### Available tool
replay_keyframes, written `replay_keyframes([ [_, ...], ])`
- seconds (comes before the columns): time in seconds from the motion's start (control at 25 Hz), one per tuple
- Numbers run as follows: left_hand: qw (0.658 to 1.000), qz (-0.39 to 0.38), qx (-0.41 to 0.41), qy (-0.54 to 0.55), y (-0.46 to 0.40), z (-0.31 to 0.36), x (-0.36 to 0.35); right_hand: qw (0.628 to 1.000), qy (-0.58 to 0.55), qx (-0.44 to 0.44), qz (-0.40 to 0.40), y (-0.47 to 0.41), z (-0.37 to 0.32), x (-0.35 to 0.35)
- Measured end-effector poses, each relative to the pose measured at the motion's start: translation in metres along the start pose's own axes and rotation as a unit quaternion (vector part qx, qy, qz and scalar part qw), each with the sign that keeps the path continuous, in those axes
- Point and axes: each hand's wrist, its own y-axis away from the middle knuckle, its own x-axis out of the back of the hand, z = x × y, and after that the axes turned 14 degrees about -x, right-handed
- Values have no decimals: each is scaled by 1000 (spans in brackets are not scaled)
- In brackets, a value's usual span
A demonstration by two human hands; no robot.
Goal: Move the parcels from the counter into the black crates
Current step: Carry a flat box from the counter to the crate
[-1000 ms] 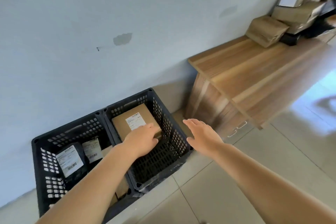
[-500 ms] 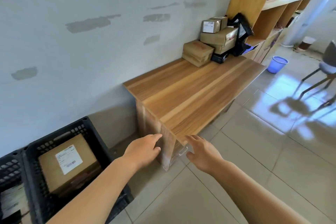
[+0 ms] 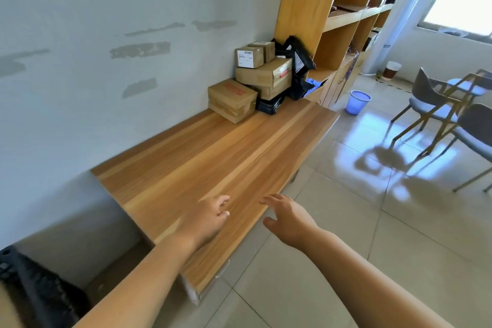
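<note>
Head view:

- Counter (image 3: 213,162): long wooden top set against the pale wall, running from the near lower edge toward a tall wooden shelf unit (image 3: 319,8) at its far end.
- Parcels (image 3: 255,80): a cluster at the far end of the counter, against the wall and the side of the shelf unit.
- Front carton (image 3: 231,97): brown, red print on top, nearest of the pile, resting directly on the counter.
- Wide carton (image 3: 263,73): brown, sitting on another carton just behind and right of the front one.
- Labelled carton (image 3: 249,56): small, white shipping label facing out, on top of the wide carton, with a second small carton touching it behind.
- Black mailer bags (image 3: 299,66): slumped against the right of the cartons; a small dark packet lies on the counter at the pile's base.
- Left hand (image 3: 206,220): over the near part of the counter, fingers loosely curled, holding nothing; whether it touches the wood cannot be told.
- Right hand (image 3: 287,217): just beyond the counter's front edge, over the floor, fingers spread and relaxed, holding nothing.
- Hands to parcels: both hands are well apart from the pile, with bare counter between.
- Black crate (image 3: 32,287): only a blurred corner shows at the lower left, on the floor below the counter's near end; its contents cannot be seen.
- Blue bin (image 3: 357,102): on the tiled floor beyond the counter's far end.
- Grey chairs (image 3: 439,104): to the right, on the tiled floor.
</note>
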Motion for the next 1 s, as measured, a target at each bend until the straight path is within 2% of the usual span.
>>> replay_keyframes([
  [0.28, 1000, -8, 7, 14, -151, 23, 4, 999, -8, -28, 15, -118, 55, 81],
  [0.52, 998, -7, 54, -5, -244, 30, -10, 1000, 7, 0, -17, -212, 110, 119],
  [0.84, 991, 85, 101, 26, -377, 82, -44, 991, 75, 94, -56, -331, 191, 214],
  [0.92, 983, 111, 127, 74, -398, 90, -56, 991, 70, 100, -62, -359, 206, 232],
  [1.0, 978, 118, 154, 69, -412, 91, -63, 990, 53, 105, -74, -387, 215, 242],
])
